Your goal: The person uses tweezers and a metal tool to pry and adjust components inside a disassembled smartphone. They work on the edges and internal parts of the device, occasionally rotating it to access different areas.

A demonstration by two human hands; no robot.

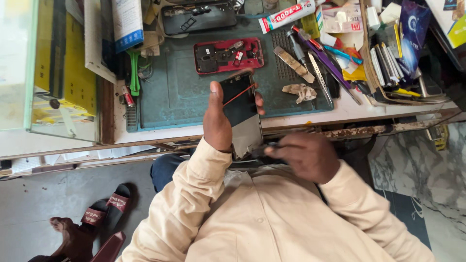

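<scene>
the lower end of the phone screen panel (241,112) was hidden behind the right hand (305,156), and whatever that hand gripped was too dark and small to make out; only a thin black piece showed at its fingertips, touching the panel's bottom edge. the clutter at the far right of the table (340,112) was cut off by the frame.

the left hand (219,119) had its fingers (258,101) wrapped around the panel, thumb along the near edge, fingertips curling over the far edge, grasping it firmly. the right hand's fingers were clenched tight around the small dark piece.

the panel was held upright above the table's front edge, just in front of the green work mat (184,92), with a thin orange strip crossing its dark glass. a red phone back (228,55) lay open on the mat beyond it.

the left forearm rose from the lap, wrist bent back; the right forearm came in from the right, hand knuckles up, low against the chest.
</scene>
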